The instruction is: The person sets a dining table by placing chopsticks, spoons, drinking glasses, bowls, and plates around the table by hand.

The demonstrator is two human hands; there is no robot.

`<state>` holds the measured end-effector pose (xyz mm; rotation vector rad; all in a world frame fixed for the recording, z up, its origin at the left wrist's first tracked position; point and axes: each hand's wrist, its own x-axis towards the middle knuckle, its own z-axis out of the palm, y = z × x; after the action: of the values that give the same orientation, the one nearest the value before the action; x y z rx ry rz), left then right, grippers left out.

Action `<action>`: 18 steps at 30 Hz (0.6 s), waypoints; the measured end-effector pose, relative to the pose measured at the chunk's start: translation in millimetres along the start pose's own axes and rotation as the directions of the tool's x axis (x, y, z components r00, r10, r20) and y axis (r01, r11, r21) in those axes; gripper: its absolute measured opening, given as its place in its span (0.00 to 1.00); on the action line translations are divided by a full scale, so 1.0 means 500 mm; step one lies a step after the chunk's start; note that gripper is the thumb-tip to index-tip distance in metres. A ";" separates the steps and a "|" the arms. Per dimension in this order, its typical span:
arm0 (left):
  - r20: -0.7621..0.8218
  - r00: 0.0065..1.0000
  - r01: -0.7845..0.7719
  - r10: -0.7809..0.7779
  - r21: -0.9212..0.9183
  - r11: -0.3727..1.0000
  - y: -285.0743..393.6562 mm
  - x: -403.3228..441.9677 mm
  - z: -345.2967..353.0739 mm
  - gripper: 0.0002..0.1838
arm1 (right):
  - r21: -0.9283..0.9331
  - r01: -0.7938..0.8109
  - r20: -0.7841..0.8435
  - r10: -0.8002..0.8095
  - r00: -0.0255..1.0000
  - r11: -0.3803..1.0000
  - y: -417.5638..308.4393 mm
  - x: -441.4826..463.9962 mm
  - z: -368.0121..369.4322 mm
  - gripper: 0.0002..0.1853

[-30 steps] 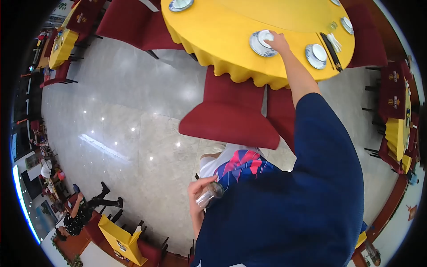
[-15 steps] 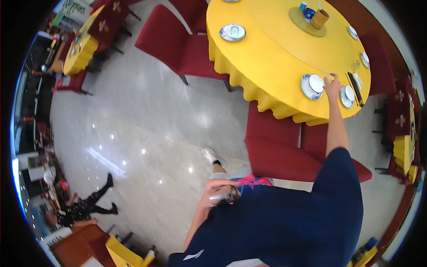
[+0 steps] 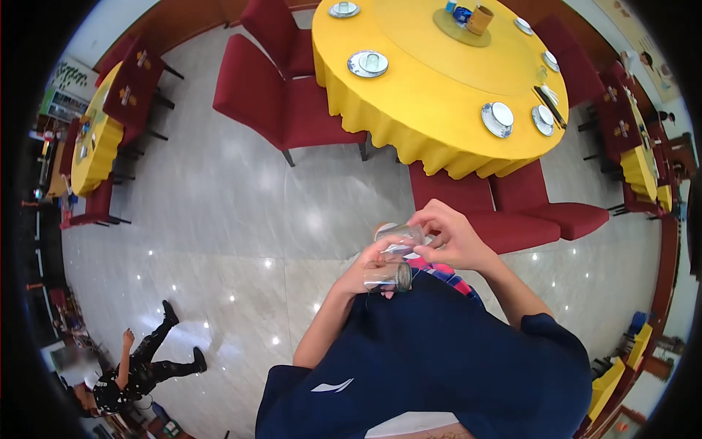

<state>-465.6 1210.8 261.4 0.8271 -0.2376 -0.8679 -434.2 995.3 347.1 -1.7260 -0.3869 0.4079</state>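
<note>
In front of my body, my left hand (image 3: 355, 272) is closed around a clear drinking glass (image 3: 387, 276) that lies on its side, mouth to the right. My right hand (image 3: 455, 240) pinches a second clear glass (image 3: 406, 235) just above it, also tilted sideways. The fingers of my left hand reach up to this second glass; whether they grip it too, I cannot tell. Beyond my hands, a bowl (image 3: 502, 113) on a patterned plate (image 3: 497, 129) and a smaller bowl (image 3: 542, 115) on a saucer rest near the edge of the round table (image 3: 409, 99).
Red chairs (image 3: 504, 228) stand right before me and at the table's left (image 3: 252, 91). Black chopsticks (image 3: 550, 107) lie by the small bowl. A glass (image 3: 371, 63) sits on another plate. A person in dark clothes (image 3: 139, 369) is at lower left.
My right hand has come back from the table with a glass, beside my left hand, which has risen slightly. The view has turned, and the person at lower left has moved.
</note>
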 end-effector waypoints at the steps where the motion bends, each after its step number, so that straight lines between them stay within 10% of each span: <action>1: 0.013 1.000 0.007 -0.007 0.003 1.000 0.010 -0.004 -0.015 0.28 | -0.059 0.022 0.029 -0.020 0.999 0.998 -0.005 0.018 0.011 0.18; 4: -0.041 0.992 0.114 -0.118 -0.079 0.990 0.015 -0.012 -0.065 0.20 | -0.087 -0.004 0.074 0.010 0.997 0.996 -0.009 0.078 0.031 0.17; 6: -0.169 0.958 -0.235 0.231 -0.006 0.972 -0.021 0.008 -0.107 0.19 | -0.145 0.016 0.200 0.014 0.980 0.989 -0.004 0.130 0.037 0.17; 9: -0.197 0.919 -0.351 0.343 -0.009 0.936 0.005 0.028 -0.173 0.16 | -0.199 0.125 0.284 -0.065 0.957 0.972 0.028 0.218 0.036 0.18; 18: -0.538 0.794 -0.203 0.284 0.205 0.957 0.234 0.146 -0.359 0.11 | -0.262 0.394 0.500 -0.226 0.836 0.881 0.065 0.592 -0.085 0.23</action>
<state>-261.0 1296.3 215.8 1.1204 0.1222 -0.3339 -152.4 1091.8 305.4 -1.8597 -1.1390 0.5233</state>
